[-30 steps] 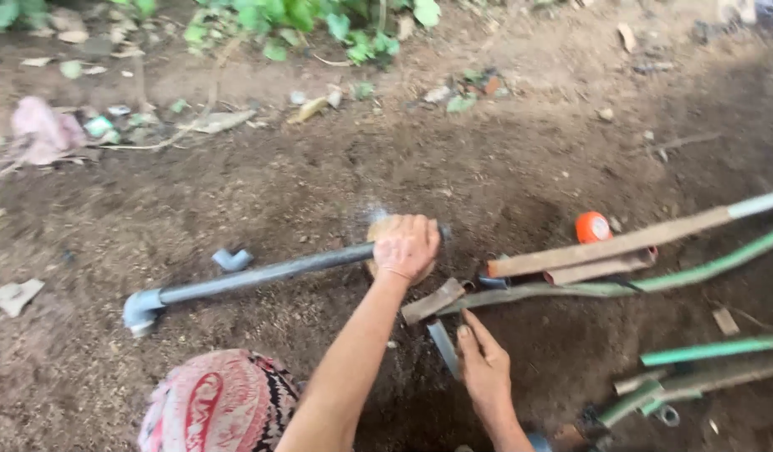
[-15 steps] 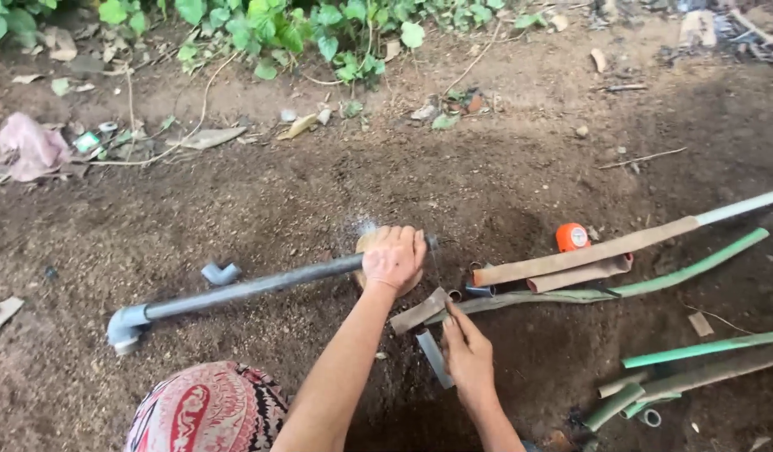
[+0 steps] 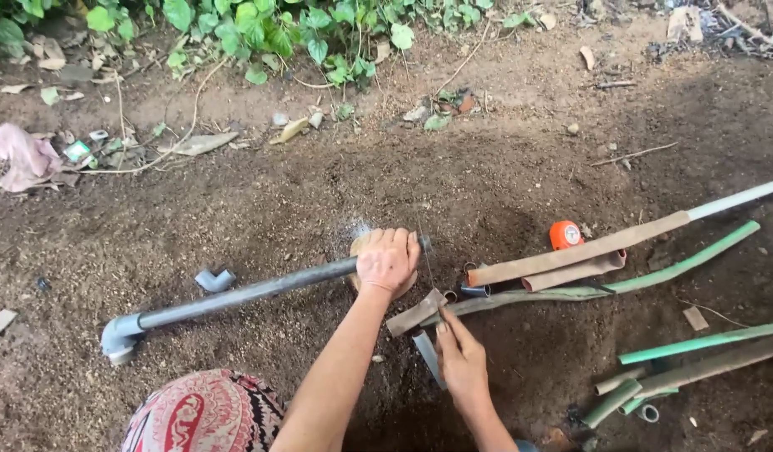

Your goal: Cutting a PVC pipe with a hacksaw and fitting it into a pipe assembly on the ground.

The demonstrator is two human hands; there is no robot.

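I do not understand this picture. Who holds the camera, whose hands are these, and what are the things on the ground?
There is no machine here. The camera sits on a person's head and looks down, so the two bare arms belong to that person. The ground is dark soil, with green leaves at the top. The left hand grips the end of a long grey pipe, which has an elbow at its far end. The right hand holds a small grey blade; I cannot tell what tool it is. Nearby lie a loose elbow piece, green pipes, brown pipes and an orange tape measure.
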